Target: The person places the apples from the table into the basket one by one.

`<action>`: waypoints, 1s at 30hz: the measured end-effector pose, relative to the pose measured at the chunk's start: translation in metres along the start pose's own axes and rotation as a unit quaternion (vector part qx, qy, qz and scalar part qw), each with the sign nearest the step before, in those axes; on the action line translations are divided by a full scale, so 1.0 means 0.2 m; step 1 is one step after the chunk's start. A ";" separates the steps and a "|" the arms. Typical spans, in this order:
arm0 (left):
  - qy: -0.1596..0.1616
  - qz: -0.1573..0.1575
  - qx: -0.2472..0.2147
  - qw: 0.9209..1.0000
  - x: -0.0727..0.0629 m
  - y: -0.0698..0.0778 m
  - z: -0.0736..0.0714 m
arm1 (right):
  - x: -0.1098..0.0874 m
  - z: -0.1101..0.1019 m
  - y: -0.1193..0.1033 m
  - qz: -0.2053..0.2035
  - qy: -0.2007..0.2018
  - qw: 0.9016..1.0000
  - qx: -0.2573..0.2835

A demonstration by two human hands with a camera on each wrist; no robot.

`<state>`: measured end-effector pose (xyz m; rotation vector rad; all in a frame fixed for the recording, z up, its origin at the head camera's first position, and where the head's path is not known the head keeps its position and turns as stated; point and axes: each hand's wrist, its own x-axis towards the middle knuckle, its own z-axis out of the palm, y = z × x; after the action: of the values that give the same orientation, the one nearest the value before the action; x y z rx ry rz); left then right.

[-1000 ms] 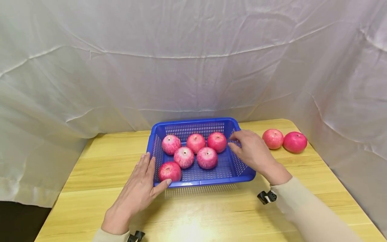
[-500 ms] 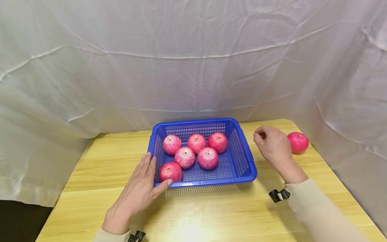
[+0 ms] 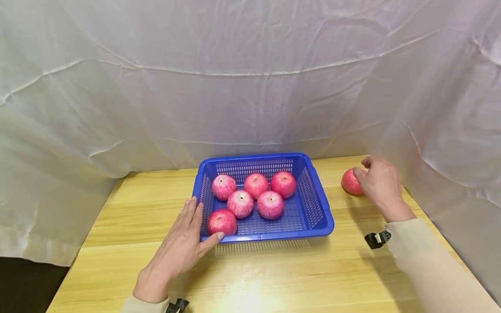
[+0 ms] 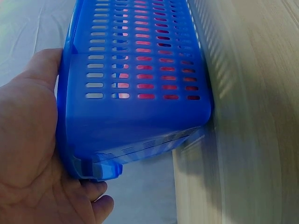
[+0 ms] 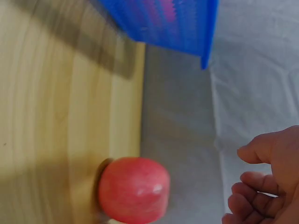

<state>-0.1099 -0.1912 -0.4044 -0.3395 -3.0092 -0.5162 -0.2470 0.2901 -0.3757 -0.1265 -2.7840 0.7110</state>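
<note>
A blue plastic basket with slotted walls stands on the table, with several red apples inside, one of them in its front left corner. My left hand rests on that corner, fingers straight along the left side and thumb over the front rim. In the left wrist view the basket's wall lies beside the palm. Right of the basket, my right hand hovers with bent fingers and nothing in them. An apple sits on the table just left of it; the hand hides the spot where another apple lay.
The wooden table extends around the basket. A pale cloth hangs behind its back edge and along the right side. Black wrist cameras are strapped at the sleeves.
My right hand has moved right, from the basket's right rim, over the nearer apple, to the farther one. The left hand, basket and apples stay in place.
</note>
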 end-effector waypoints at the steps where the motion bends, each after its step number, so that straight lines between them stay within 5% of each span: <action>1: -0.001 0.000 0.000 1.000 0.00 0.00 0.00 | 0.00 0.01 0.01 -0.001 -0.003 1.000 -0.002; 13: -0.002 -0.002 0.000 1.000 0.00 0.00 0.01 | 0.07 0.12 0.14 0.003 -0.031 0.999 -0.031; 30: -0.006 -0.006 -0.001 1.000 0.01 0.00 0.01 | 0.10 0.24 0.18 0.024 -0.076 0.994 -0.078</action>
<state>-0.1117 -0.1904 -0.4069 -0.3254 -3.0242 -0.5214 -0.2786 0.3032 -0.4296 -0.1753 -2.9901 0.5347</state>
